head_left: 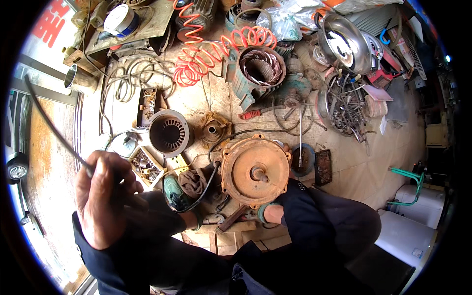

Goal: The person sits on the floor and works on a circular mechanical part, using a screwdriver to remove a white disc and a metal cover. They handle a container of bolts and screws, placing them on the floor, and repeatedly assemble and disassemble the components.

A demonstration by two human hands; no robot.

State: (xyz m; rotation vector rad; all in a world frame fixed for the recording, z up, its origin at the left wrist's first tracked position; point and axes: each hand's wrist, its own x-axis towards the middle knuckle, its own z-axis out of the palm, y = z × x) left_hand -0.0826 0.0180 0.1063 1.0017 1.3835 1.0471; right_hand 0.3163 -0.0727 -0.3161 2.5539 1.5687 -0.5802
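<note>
L. hand (105,196), nearest the camera on the left, is up off the floor with fingers curled round a thin dark rod (54,129) — maybe stiff cable, can't tell — its free length pointing up & away. R. hand isn't visible, so can't say if it's gripping anything; dark right sleeve (300,206) runs toward the rusty round flange (255,158), which sits between the lower legs, stub shaft (259,174) facing up.

Just left of it: black cable loop (215,172) & brown rag (194,183). Could snag — if the flange gets tipped or turned, a loop that close may catch its bolt lugs. Rod's long free end might also whip sideways if the grip slackens.

Further out, slotted cylinder (185,146) & blue bowl (310,160) stand near, easily knocked by a wide swing. Beyond: finned motor casing (241,88), then orange coiled hose (186,76), a likely trip/tangle risk.
</note>
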